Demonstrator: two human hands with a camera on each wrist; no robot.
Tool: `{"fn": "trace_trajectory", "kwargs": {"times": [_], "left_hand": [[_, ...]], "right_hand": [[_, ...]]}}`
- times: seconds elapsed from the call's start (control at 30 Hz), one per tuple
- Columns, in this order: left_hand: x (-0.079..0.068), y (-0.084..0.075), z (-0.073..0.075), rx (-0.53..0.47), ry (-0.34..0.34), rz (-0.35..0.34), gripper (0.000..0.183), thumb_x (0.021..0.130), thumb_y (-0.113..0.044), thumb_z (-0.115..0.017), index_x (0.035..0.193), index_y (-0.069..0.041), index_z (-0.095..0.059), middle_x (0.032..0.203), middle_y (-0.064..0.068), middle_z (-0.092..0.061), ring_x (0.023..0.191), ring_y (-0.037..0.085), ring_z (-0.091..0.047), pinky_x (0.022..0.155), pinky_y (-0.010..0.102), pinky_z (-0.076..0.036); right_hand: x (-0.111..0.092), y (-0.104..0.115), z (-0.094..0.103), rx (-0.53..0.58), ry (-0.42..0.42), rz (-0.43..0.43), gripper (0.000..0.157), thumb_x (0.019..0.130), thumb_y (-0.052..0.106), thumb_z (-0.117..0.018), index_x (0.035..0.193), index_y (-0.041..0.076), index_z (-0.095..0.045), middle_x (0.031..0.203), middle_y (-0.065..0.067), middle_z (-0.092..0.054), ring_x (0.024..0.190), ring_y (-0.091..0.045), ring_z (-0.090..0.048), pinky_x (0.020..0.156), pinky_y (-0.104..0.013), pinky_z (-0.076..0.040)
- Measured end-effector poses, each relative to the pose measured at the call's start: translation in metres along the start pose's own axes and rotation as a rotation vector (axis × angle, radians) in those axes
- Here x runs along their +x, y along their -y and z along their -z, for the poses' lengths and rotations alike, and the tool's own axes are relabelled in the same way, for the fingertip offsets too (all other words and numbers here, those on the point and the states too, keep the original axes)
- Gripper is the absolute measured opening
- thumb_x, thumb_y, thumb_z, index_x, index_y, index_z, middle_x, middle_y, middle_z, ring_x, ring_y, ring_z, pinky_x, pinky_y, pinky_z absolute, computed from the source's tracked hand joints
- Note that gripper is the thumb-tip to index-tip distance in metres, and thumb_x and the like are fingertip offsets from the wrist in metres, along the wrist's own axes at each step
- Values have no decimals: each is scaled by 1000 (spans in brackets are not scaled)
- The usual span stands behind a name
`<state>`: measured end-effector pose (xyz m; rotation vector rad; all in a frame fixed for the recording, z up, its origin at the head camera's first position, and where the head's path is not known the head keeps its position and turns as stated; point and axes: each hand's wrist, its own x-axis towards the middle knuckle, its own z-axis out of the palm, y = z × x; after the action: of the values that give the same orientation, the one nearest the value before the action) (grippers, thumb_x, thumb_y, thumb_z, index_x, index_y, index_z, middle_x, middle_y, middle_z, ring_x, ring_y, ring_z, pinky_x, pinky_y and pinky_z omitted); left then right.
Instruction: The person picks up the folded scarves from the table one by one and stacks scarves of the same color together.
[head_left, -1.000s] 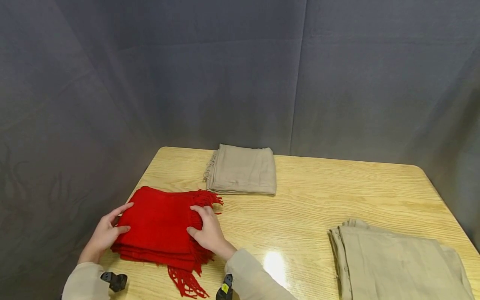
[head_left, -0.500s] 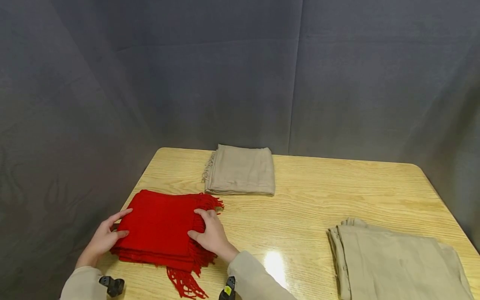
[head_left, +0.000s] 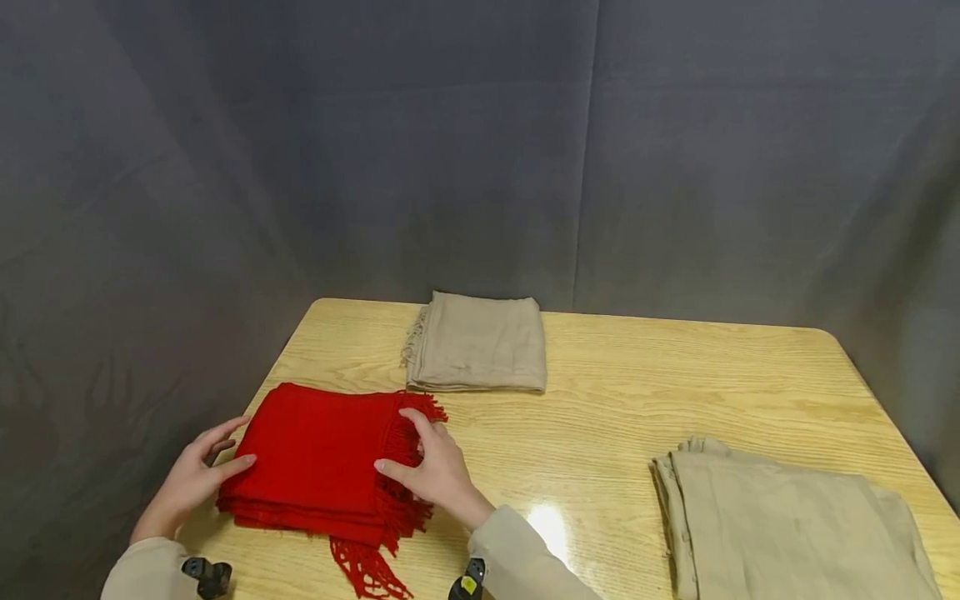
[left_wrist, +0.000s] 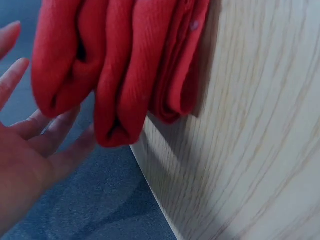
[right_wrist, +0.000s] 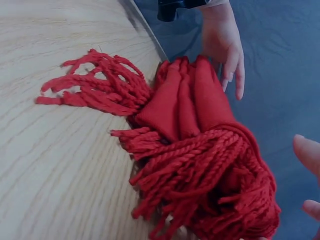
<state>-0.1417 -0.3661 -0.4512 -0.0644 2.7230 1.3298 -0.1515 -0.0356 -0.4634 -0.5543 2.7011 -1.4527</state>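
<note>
The red scarf (head_left: pixel 315 450), folded in thick layers, lies on the table (head_left: pixel 600 408) at near left, long axis hard to tell, twisted fringe (head_left: pixel 397 510) pointing right with one bunch spilling near, between left hand (head_left: pixel 190 477) and right hand (head_left: pixel 438 468), set apart, fingers loosely spread.

red cloth (head_left: pixel 315 450): matt, woven | fringe (right_wrist: pixel 195 160): twisted yarn | table (head_left: pixel 600 433): glossy wood-grain | backdrop (head_left: pixel 420 167): matt fabric

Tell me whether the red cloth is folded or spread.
Folded: the left wrist view shows the red cloth in stacked layers with rounded folds.
</note>
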Motion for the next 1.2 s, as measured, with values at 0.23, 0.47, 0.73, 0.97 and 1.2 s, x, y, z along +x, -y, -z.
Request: {"fn": "trace_trajectory", "kwargs": {"times": [0.23,0.47,0.73,0.97,1.2], "left_hand": [[7,4,2,-26,80,35,71,86,-26,-61,141,-1,-23,143,30,-16,121,51,-25,90,64,-29],[14,12,4,-69,174,71,75,85,-29,-61,143,-6,-20,143,30,-12,125,49,-17,92,65,-25],[16,24,3,-198,200,108,72,86,-24,-59,144,-9,-17,143,29,-10,126,48,-13,94,61,-29],[18,26,1,-184,217,101,73,86,-22,-60,144,-10,-17,146,27,-2,126,50,-9,94,64,-23],[23,26,-2,-175,227,35,72,81,-17,-63,141,-8,-24,146,26,-4,127,48,-8,92,67,-13]], "right_hand": [[2,-4,-7,69,46,-78,79,75,47,-68,140,21,-31,127,-15,-48,107,-33,-51,80,-47,-44],[5,-11,-18,108,109,-136,84,73,47,-70,141,26,-27,129,-14,-46,112,-34,-47,84,-48,-42],[11,-12,-23,158,149,-139,85,73,44,-72,142,27,-25,133,-11,-42,118,-34,-42,88,-49,-39],[14,-13,-28,195,170,-176,82,72,43,-73,140,33,-26,134,-18,-36,120,-38,-36,85,-51,-40],[16,-10,-33,199,167,-192,80,71,36,-76,138,31,-32,132,-24,-31,114,-39,-41,81,-48,-43]]}}
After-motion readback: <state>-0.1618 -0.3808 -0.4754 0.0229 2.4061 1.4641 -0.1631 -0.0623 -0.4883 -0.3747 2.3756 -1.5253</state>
